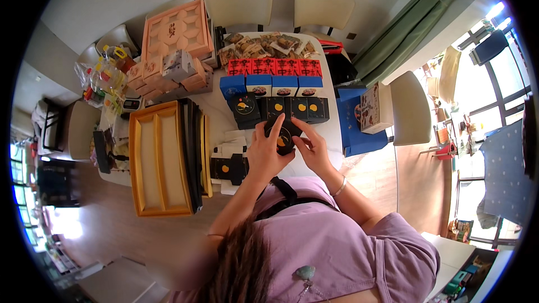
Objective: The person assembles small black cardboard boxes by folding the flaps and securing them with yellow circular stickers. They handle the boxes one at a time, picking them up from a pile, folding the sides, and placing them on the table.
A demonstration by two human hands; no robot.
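Both of my hands hold one small black box (282,136) with an orange dot on it, just above the table's near edge. My left hand (264,151) grips its left side and bottom. My right hand (311,147) pinches its right side, fingers on the top edge. Just beyond it lies a row of matching black boxes (292,109) with orange dots. A flat unfolded black box (229,169) lies to the left of my left wrist.
Behind the black row stand blue boxes (270,85), then red boxes (274,67) and several wrapped pastries (261,45). A yellow divided tray (159,160) lies at left, pink gift boxes (177,31) behind it. Cream chairs (238,5) ring the white table (331,129).
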